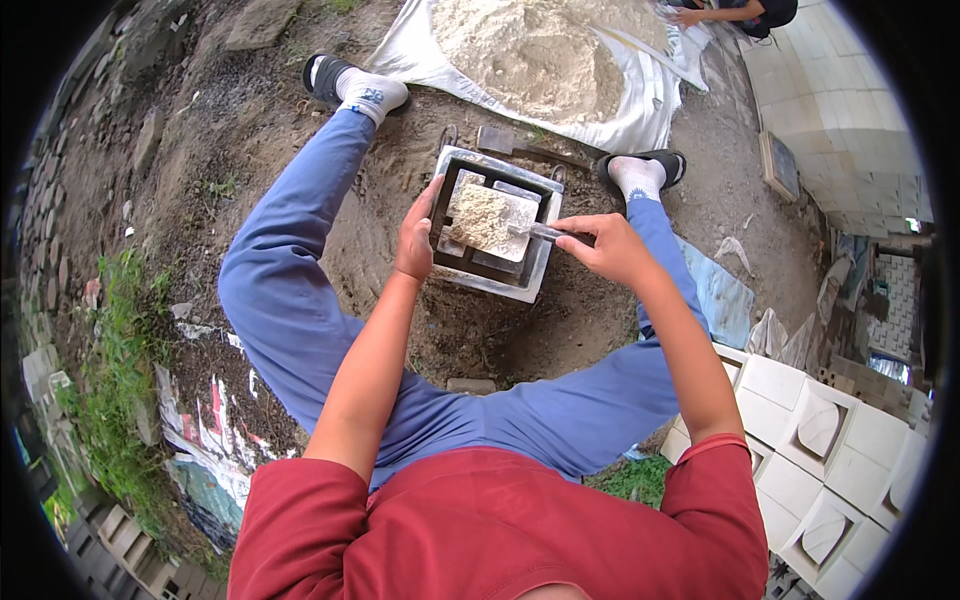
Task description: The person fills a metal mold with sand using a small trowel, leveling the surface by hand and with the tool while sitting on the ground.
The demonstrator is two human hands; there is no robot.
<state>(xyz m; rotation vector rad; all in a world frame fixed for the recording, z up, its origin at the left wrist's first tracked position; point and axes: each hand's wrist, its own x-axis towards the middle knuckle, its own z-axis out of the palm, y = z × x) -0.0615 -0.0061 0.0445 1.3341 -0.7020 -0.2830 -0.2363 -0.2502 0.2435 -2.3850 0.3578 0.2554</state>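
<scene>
Between my legs on the dirt stands a square metal mould (545,265) with a pale rim and dark gaps inside. My left hand (416,235) lies along its left rim, fingers stretched out. My right hand (605,248) is closed round the dark handle of a trowel (548,233) at the mould's right side. The trowel reaches in over the mould, and a heap of pale sandy mix (480,215) lies at its blade. The heap partly hides the mould's inner parts.
Ahead, a white sheet (400,55) bears a large mound of sandy mix (530,60). A flat bar tool (530,150) lies just beyond the mould. Another person's hand (688,17) shows at the far right. Pale blocks (770,400) are stacked at the lower right; grass (120,370) grows left.
</scene>
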